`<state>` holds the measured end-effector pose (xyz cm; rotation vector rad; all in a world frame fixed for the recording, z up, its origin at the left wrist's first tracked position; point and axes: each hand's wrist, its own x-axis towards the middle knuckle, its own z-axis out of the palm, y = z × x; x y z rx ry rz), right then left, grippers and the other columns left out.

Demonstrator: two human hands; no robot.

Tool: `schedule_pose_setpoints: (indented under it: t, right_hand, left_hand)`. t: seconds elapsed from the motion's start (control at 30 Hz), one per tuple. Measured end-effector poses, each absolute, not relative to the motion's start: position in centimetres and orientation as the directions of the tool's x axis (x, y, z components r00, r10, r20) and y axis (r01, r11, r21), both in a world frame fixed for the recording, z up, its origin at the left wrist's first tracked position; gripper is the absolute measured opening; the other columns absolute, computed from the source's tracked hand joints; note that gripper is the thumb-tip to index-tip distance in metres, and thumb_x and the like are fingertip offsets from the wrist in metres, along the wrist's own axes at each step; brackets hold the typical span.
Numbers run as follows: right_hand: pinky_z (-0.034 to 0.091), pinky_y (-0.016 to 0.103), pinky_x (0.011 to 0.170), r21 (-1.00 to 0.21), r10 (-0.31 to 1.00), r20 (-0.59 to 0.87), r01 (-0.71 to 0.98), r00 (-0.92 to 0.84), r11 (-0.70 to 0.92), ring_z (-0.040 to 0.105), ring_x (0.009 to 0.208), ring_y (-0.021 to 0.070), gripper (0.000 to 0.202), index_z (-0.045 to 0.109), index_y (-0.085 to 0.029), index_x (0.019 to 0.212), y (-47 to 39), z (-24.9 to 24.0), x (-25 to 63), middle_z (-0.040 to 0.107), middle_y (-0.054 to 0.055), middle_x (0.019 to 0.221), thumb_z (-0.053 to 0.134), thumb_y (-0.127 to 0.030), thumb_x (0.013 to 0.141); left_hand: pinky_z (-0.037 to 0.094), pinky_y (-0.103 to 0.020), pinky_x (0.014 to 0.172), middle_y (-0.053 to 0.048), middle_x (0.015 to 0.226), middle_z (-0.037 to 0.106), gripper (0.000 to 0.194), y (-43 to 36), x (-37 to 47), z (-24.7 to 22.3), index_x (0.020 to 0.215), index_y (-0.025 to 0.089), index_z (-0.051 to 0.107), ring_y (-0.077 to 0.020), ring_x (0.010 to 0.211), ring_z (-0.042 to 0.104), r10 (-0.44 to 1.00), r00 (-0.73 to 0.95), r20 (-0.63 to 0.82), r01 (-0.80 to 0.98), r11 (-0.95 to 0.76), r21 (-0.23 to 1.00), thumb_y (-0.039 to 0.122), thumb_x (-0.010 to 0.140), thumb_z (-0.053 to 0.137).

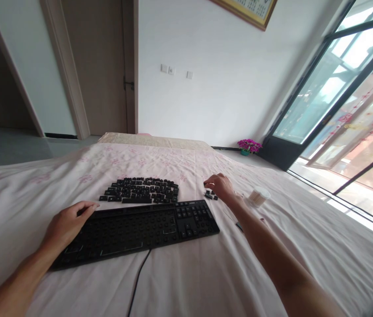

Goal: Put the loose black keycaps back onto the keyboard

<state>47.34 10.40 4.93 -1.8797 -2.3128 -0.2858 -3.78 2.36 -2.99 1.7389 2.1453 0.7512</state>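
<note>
Beneath my left hand point(71, 222): keyboard point(127, 229), seemingly steadied; fingers together, whether gripping I cannot tell. Beyond them: keycaps point(137, 200), rowed presumably for order. In my right hand point(221, 187): a key point(205, 184), pinched, likely for being small.

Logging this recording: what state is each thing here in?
Keyboard: flat, most keycaps off, some on at right.
Loose keycaps: in rows beyond keyboard.
Cable: attached to keyboard.
Clear tub: holding pale contents, lid unclear.
Bedsheet: rumpled.
Purple flowers: potted.
Left hand: at keyboard edge, grip unclear.
Right hand: by small dark pieces, grip unclear.
</note>
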Motion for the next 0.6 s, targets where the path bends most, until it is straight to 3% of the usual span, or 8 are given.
schedule_pose_setpoints:
  t: [0.1,0.17,0.6]
  right_hand:
    - [0.038,0.029,0.082,-0.116,0.870,0.348,0.905,-0.348,0.409,0.054,0.092,0.0187,0.021,0.073,-0.031,0.099,6.4,4.8,45.8,0.070,0.001,0.096,0.058,-0.039,0.087]
    - [0.039,0.029,0.080,-0.138,0.840,0.378,0.874,-0.389,0.466,0.054,0.088,0.0181,0.020,0.073,-0.031,0.098,3.7,4.4,44.9,0.069,0.001,0.091,0.058,-0.039,0.088]
    - [0.030,0.033,0.074,0.048,0.816,0.284,0.858,-0.503,0.512,0.050,0.082,0.0187,0.016,0.073,-0.028,0.084,-1.2,3.7,43.3,0.064,0.002,0.078,0.060,-0.037,0.088]
  left_hand:
    - [0.044,-0.022,0.074,0.002,0.103,0.073,0.040,2.4,-3.7,-3.0,0.101,0.029,0.068,-0.0196,0.089,0.066,0.964,-0.252,0.084,0.807,0.162,0.567,0.055,0.083,0.045]
    - [0.044,-0.023,0.076,0.002,0.104,0.072,0.039,2.4,-3.7,-3.0,0.101,0.029,0.068,-0.0199,0.091,0.065,0.964,-0.253,0.081,0.805,0.164,0.570,0.055,0.083,0.045]
    - [0.043,-0.024,0.077,0.001,0.105,0.072,0.040,2.2,-3.5,-2.5,0.103,0.028,0.068,-0.0202,0.090,0.064,0.965,-0.256,0.061,0.810,0.180,0.558,0.054,0.083,0.045]
